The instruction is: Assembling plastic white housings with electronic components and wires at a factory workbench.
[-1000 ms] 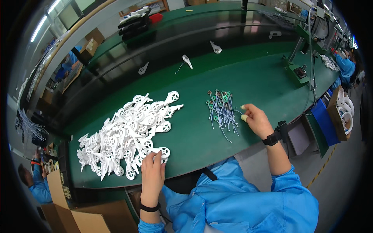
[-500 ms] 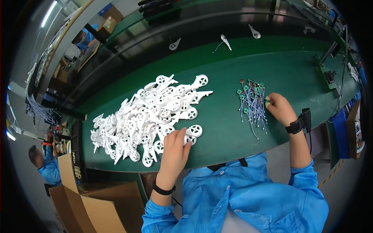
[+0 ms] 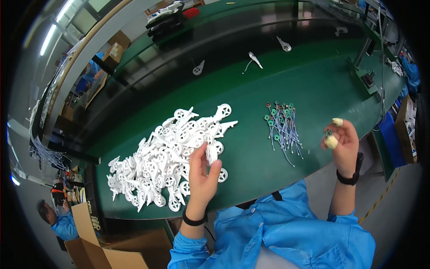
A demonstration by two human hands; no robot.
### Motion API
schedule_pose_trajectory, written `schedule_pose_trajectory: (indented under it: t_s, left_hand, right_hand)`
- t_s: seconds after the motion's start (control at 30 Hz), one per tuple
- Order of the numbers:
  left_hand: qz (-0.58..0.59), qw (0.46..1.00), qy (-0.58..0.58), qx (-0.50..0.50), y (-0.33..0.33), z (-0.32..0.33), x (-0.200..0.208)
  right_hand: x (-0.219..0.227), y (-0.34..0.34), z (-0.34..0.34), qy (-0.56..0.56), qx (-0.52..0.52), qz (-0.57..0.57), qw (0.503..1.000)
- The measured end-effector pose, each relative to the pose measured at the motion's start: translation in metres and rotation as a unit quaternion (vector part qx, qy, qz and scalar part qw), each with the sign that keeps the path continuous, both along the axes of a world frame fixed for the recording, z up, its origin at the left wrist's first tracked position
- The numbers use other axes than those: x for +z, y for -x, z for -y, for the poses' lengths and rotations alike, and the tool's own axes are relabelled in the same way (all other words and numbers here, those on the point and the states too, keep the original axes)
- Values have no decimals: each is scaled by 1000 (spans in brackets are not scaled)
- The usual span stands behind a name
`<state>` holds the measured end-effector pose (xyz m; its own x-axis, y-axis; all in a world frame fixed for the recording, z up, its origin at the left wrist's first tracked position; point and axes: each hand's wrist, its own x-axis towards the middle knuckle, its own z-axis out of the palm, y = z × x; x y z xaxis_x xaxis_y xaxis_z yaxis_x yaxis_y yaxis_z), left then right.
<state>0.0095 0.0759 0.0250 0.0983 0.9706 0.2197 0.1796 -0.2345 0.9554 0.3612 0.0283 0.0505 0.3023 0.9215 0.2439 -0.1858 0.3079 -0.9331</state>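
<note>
My left hand [image 3: 202, 179] is closed on a white plastic piece [image 3: 211, 154], held upright between thumb and fingers at the pile's right edge. That pile of white plastic parts [image 3: 156, 161], each with a spoked round end and a tapering arm, covers the table's left half. My right hand [image 3: 345, 150], with pale yellow covers on thumb and a fingertip, is raised near the front right edge. Pinched in it is a small round green circuit board [image 3: 328, 133]; any wire on it is hard to see. Between my hands lies a bunch of similar boards with thin whitish wires [image 3: 284, 130].
Along the back of the green table [image 3: 251, 94] lie a few separate white parts [image 3: 254, 59]. A metal fixture [image 3: 368, 80] stands at the far right. An open cardboard box [image 3: 85, 228] is below the left edge. Other people [image 3: 58, 219] work at the left.
My right hand has left the wired bunch, moving right and nearer with a small board. My left hand has lifted a white piece from the pile. The view has shifted slightly.
</note>
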Motion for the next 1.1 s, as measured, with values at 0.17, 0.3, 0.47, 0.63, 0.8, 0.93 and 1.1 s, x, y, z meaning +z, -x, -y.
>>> schedule_pose_trajectory:
  t_s: [0.17,0.3,0.47,0.63,0.8,0.93,1.1]
  left_hand:
    - [583,712,343,-189,-21,36,10]
    - [625,673,332,-215,-30,55,0]
    - [628,680,306,-224,-29,58,-11]
    - [622,694,296,-211,-28,59,-13]
    - [623,694,300,-200,-29,52,-14]
    - [648,668,313,-191,-31,53,-10]
    - [509,824,210,-133,-43,58,-1]
  right_hand:
    - [2,64,2,-130,111,-73,983]
    - [8,118,-2,-156,176,-114,965]
    - [-4,133,-3,-167,203,-73,962]
    - [-6,136,-4,-193,187,-14,963]
    - [-13,136,2,-173,201,-22,964]
    - [-18,136,1,-186,191,6,964]
    - [-22,140,3,-106,141,113,978]
